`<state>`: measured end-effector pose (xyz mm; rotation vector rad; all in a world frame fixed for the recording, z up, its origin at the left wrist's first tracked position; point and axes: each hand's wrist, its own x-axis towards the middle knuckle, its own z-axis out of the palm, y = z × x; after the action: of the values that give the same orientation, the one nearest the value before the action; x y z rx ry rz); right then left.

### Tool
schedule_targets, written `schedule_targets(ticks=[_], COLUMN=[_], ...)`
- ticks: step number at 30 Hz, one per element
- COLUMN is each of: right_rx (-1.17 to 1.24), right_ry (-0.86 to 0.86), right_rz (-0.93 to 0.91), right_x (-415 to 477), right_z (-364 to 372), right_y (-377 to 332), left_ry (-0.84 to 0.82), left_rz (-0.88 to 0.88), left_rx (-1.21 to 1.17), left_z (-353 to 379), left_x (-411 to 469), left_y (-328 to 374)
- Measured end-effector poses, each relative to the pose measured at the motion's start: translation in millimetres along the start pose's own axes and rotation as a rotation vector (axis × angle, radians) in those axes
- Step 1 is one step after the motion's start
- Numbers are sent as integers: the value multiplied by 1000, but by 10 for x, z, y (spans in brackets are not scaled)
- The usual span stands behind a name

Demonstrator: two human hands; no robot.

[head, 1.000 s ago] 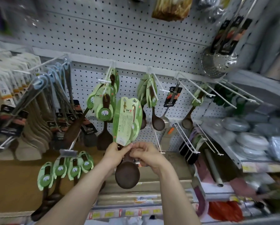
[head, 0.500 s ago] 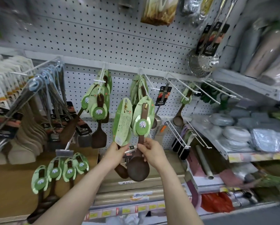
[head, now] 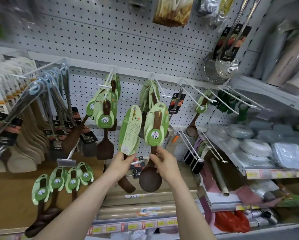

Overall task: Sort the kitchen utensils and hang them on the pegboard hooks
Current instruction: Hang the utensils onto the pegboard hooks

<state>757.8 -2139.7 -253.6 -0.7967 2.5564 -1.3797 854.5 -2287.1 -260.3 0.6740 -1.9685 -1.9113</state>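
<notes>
My left hand (head: pixel 122 161) grips the handle of a dark wooden utensil (head: pixel 126 183) whose green card (head: pixel 130 130) shows its printed back. My right hand (head: pixel 164 161) pinches the handle of a dark wooden ladle (head: pixel 149 180) with a green label (head: pixel 156 126) facing me. Both are held upright in front of the white pegboard (head: pixel 110 40). Just behind them, a white hook (head: pixel 160 88) carries more green-carded spoons. Another hook (head: pixel 109 82) to the left holds wooden spatulas.
Bare white hooks (head: pixel 197 91) jut out to the right; one carries a single wooden spoon (head: pixel 195 118). Steel skimmers (head: pixel 221 66) hang at upper right. Turners crowd the left hooks (head: pixel 46 94). Lower left hang several green-carded spoons (head: pixel 62 181). A shelf of plates (head: pixel 256 149) sits right.
The two carded utensils were held together as one stack; my hands have drawn them apart, the ladle now in my right hand with its label facing me.
</notes>
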Motion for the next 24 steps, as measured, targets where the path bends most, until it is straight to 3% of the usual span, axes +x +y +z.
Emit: schedule_targets(ticks=[12, 24], right_rx=[-15, -2], right_ry=[-47, -38], right_rz=[57, 245], right_x=[522, 1300], right_z=[25, 199], right_y=[-48, -34], left_ry=[-10, -30], left_rz=[-60, -102], left_rx=[7, -24], left_z=[68, 37], left_x=[202, 478], left_y=[-20, -5])
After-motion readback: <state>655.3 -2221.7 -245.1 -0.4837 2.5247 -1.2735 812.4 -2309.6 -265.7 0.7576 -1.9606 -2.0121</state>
